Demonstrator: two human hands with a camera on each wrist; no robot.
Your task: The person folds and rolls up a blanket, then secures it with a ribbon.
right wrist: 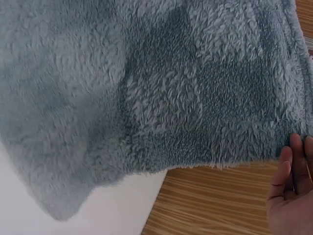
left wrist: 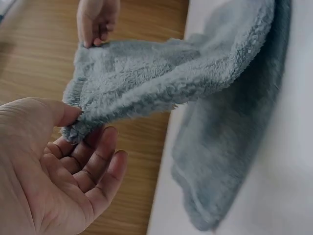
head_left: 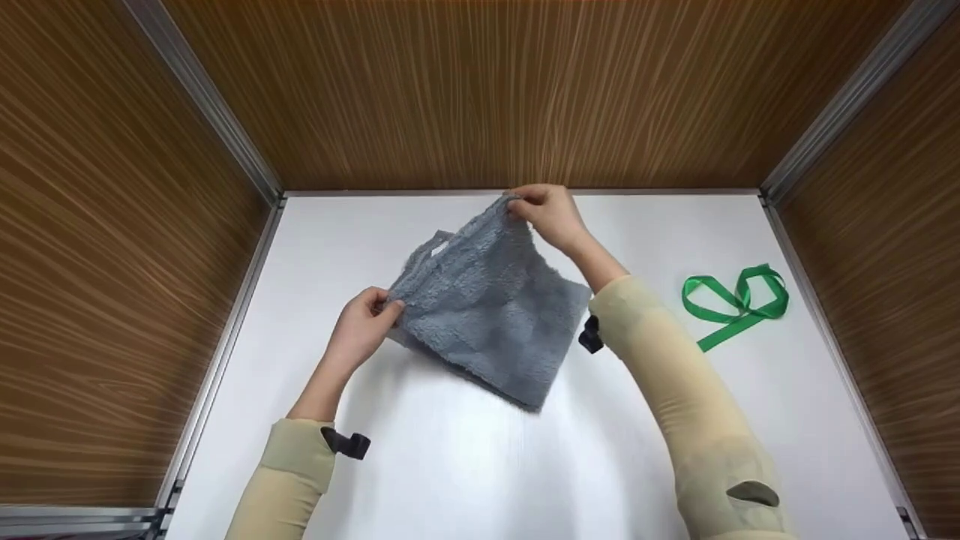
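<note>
A fluffy grey cloth [head_left: 487, 300] is lifted off the white table [head_left: 465, 465], its lower part still lying on the surface. My left hand [head_left: 367, 319] pinches its near left corner between thumb and fingers, the other fingers loosely spread in the left wrist view [left wrist: 73, 161]. My right hand [head_left: 544, 210] pinches the far upper corner and holds it raised. From the left wrist the cloth [left wrist: 195, 88] hangs stretched between both hands, the right hand [left wrist: 95, 22] at the top. In the right wrist view the cloth [right wrist: 146, 88] fills the picture, with the right hand [right wrist: 293, 191] at its edge.
A green ribbon [head_left: 739, 304] lies looped on the table at the right. Wood-grain walls [head_left: 480, 90] with metal corner rails enclose the table at the back and on both sides.
</note>
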